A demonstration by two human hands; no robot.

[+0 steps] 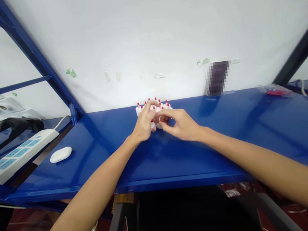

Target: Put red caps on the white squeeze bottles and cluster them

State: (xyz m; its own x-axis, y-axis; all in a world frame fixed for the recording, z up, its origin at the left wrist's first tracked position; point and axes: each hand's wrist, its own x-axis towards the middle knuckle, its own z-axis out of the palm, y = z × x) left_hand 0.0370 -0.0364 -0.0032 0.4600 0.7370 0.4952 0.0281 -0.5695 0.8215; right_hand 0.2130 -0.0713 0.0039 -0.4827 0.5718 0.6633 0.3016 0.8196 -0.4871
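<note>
In the middle of the blue shelf stands a cluster of small white squeeze bottles (pixel 166 105) with pointed red tip caps. My left hand (pixel 144 122) is closed in front of them, its fingers curled round a small white bottle (pixel 152 126). Close against it, my right hand (pixel 179 124) is bent in a pinch, thumb and fingertips meeting at a small red cap (pixel 160 121). The fingers overlap, so most of the held bottle is hidden, and I cannot tell whether the cap sits on it.
The blue shelf (pixel 102 137) ends at a white wall. At left are a white rounded case (pixel 60 154) and a power strip (pixel 22 151). Against the wall leans a dark, pixelated phone-like rectangle (pixel 217 78). A clear bag with red pieces (pixel 275 92) lies at far right.
</note>
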